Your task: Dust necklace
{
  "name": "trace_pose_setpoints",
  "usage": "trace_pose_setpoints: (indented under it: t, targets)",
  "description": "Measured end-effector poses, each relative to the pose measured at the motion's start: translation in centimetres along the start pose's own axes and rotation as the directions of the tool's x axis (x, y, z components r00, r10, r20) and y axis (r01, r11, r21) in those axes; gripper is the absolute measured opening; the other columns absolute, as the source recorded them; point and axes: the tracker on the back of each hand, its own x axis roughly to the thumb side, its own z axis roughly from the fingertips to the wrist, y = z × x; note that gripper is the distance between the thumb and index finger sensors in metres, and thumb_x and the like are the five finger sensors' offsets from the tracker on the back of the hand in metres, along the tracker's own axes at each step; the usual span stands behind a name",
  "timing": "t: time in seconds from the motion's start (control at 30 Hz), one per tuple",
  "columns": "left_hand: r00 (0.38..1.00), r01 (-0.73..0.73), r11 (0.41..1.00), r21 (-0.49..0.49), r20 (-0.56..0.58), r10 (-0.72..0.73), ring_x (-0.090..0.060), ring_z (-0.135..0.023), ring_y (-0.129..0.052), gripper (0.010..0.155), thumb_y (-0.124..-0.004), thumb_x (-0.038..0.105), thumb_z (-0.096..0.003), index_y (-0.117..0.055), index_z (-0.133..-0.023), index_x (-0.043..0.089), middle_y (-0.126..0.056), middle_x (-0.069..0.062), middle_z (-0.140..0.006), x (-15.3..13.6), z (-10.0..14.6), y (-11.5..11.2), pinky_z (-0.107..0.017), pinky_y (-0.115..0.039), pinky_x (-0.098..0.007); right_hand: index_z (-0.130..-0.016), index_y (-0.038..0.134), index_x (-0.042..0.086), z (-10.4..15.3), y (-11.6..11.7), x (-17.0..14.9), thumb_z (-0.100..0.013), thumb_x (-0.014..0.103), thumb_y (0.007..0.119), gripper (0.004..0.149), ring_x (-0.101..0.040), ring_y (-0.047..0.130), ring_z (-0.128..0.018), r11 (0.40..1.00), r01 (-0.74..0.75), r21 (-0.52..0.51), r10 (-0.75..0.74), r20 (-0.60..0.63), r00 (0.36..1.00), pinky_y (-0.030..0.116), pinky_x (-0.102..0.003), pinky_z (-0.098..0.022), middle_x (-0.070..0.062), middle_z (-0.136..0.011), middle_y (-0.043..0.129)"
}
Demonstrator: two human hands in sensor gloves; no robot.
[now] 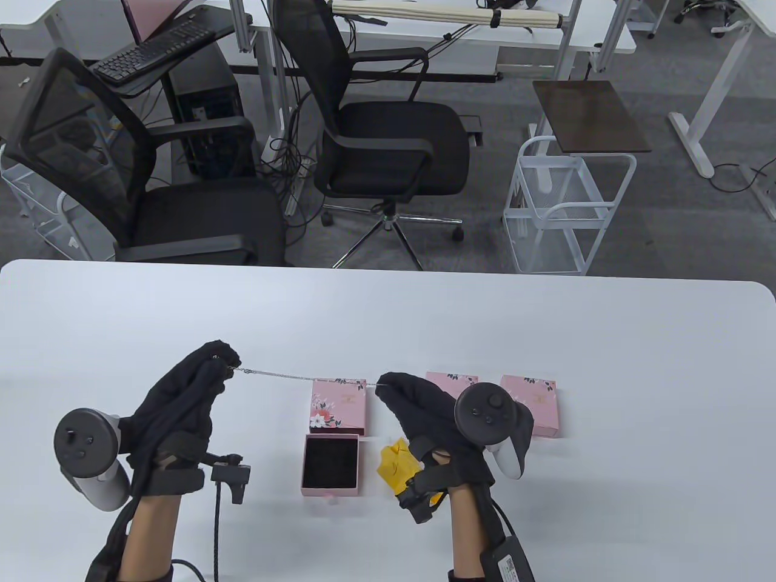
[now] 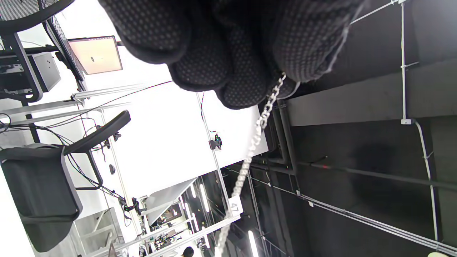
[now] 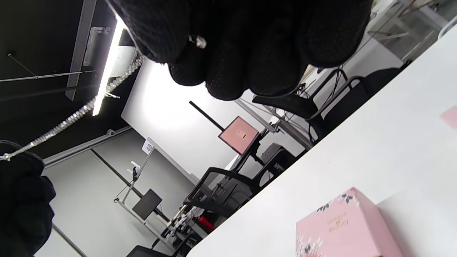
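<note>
A thin silver chain necklace (image 1: 306,377) is stretched taut above the worktop's near edge, its fine links catching light. The left hand (image 1: 182,394) pinches one end, the right hand (image 1: 424,406) the other. Under it lie a pink floral lid (image 1: 338,405) and an open black-lined box (image 1: 330,464)

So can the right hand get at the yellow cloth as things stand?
Probably not yet: the right hand pinches one end of the taut necklace, the left hand the other. The cloth lies just below its wrist.
</note>
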Motion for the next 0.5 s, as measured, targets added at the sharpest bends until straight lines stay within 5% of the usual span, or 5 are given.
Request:
trace_pose_setpoints:
  t: [0.5]
  targets:
    - [0.975, 0.209, 0.935, -0.288, -0.008, -0.220, -0.024, -0.076, -0.092, 0.038, -0.085, 0.042, -0.0569, -0.091, -0.091, 0.028, -0.100, -0.002, -0.086, -1.6, 0.0, -5.3, -0.055, -0.082, -0.042, -0.096, 0.078, 0.015, 1.5, -1.9, 3.6, -0.066, 0.033, 0.073, 0.035, -0.045, 0.086, -0.075, 0.983, -0.057, -0.174, 0.076, 0.101, 0.992, 0.070, -0.058, -0.061, -0.018, -0.091, 0.086]
